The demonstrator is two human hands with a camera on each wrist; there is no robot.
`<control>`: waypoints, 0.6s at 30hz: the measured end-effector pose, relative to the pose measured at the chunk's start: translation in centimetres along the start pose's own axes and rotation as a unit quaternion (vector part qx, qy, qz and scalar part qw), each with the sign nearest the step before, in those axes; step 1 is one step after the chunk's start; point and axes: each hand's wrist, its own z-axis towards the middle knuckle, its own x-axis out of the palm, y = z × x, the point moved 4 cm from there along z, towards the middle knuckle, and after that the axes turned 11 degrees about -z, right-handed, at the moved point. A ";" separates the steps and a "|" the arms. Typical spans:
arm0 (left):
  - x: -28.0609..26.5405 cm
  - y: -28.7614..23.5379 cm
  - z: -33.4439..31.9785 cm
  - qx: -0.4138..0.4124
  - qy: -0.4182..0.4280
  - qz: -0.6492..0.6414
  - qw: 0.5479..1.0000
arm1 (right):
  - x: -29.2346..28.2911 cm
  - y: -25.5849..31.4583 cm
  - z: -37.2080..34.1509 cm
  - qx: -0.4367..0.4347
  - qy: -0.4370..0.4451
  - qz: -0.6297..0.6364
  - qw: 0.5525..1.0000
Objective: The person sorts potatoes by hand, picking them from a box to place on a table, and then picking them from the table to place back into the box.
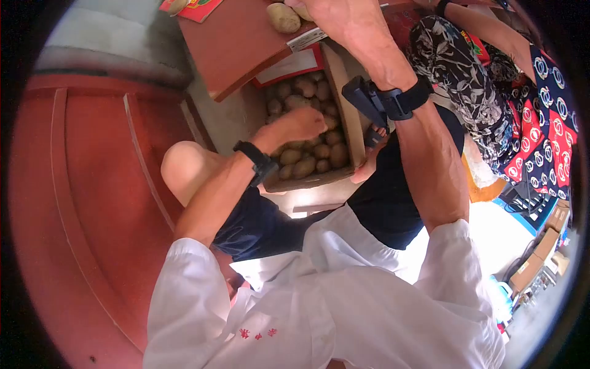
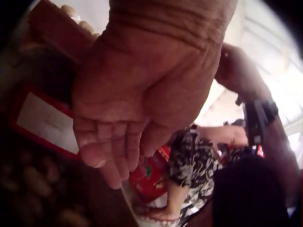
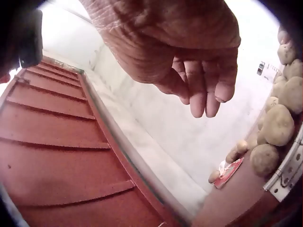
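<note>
A cardboard box full of potatoes stands between the person's knees. Over those potatoes hangs my left hand. In the left wrist view its palm faces the camera, fingers loosely bent and nothing in them. My right hand is raised beyond the box, cut off by the top edge of the head view. Beside it, more potatoes lie on a red-brown tabletop. The right wrist view shows the right hand with fingers hanging loosely curled, holding nothing, left of the potatoes.
A red panelled surface runs along the left side. A red-bordered white panel stands at the box's far end. Another person in patterned trousers is close on the right. A red printed packet lies at the tabletop's far corner.
</note>
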 end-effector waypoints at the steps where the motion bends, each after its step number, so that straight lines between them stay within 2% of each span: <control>1: 1.2 -0.2 0.2 -0.015 0.020 0.129 0.991 | -0.4 0.3 0.0 0.010 0.014 -0.022 1.000; 2: 2.5 0.0 0.4 -0.014 0.018 0.130 0.991 | -0.6 0.6 -0.1 0.008 0.013 -0.022 1.000; 4: 5.2 1.4 1.8 0.006 -0.011 0.179 0.984 | -1.0 0.4 -0.1 0.068 0.014 0.054 0.996; 5: 7.1 4.6 4.1 0.008 -0.013 0.183 0.983 | -1.4 0.4 0.1 0.064 0.010 0.054 0.996; 6: 9.5 8.9 7.1 0.047 0.010 0.194 0.980 | -1.9 0.0 0.5 0.055 0.009 0.034 0.998; 7: 10.5 10.8 8.2 0.084 0.035 0.202 0.975 | -2.1 0.2 0.9 0.048 0.009 0.016 0.999; 8: 10.8 9.1 7.4 0.084 0.036 0.205 0.975 | -2.8 0.6 0.9 0.049 0.006 0.016 0.999; 10: 10.6 4.6 5.4 0.000 -0.072 0.060 0.996 | -4.4 0.9 0.5 0.078 0.032 0.050 0.995; 11: 11.3 4.5 6.2 0.001 -0.071 0.062 0.996 | -4.6 -0.1 0.5 0.079 0.030 0.050 0.995; 14: 14.2 6.8 9.7 -0.017 -0.077 0.137 0.988 | -5.2 -2.5 -0.3 0.011 -0.025 0.044 0.999; 16: 15.6 7.6 11.9 -0.030 -0.094 0.205 0.974 | -6.4 -3.2 -0.9 0.007 -0.051 0.020 0.998; 17: 14.8 6.4 11.6 -0.030 -0.101 0.210 0.972 | -6.8 -3.2 -0.8 -0.001 -0.055 0.022 0.998; 18: 14.4 5.0 10.9 -0.027 -0.068 0.224 0.972 | -6.5 -3.7 -0.9 0.051 -0.022 0.005 0.998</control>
